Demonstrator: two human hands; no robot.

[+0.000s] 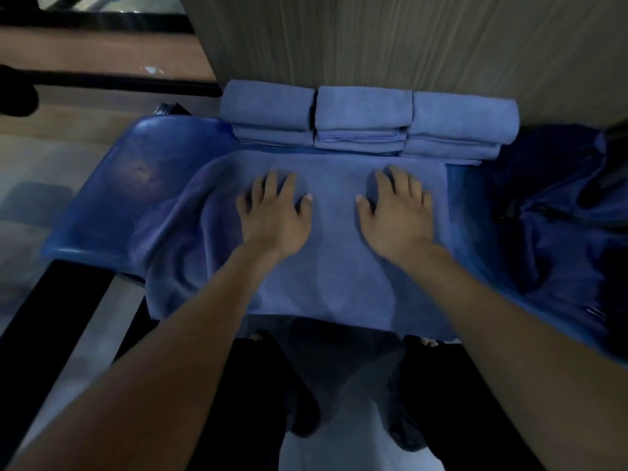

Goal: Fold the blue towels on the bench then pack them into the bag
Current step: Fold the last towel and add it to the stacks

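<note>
Three folded stacks (367,120) set at table (136,185) rear. Open towel (333,266) pressed flat by left hand (272,219), right hand (397,219), fingers spread, nothing gripped. Folding, packing into bag (560,215) left.

Looking like a gym or changing-room kind of spot, though I can't say for sure. A padded blue bench (112,185) with a glossy vinyl-looking top is sitting on a black frame (51,300) against a wood-grain wall panel (373,39). Stacks of folded blue towels (363,117) are lining up along that wall, and black bars (102,81) are running across the wooden floor behind.
</note>
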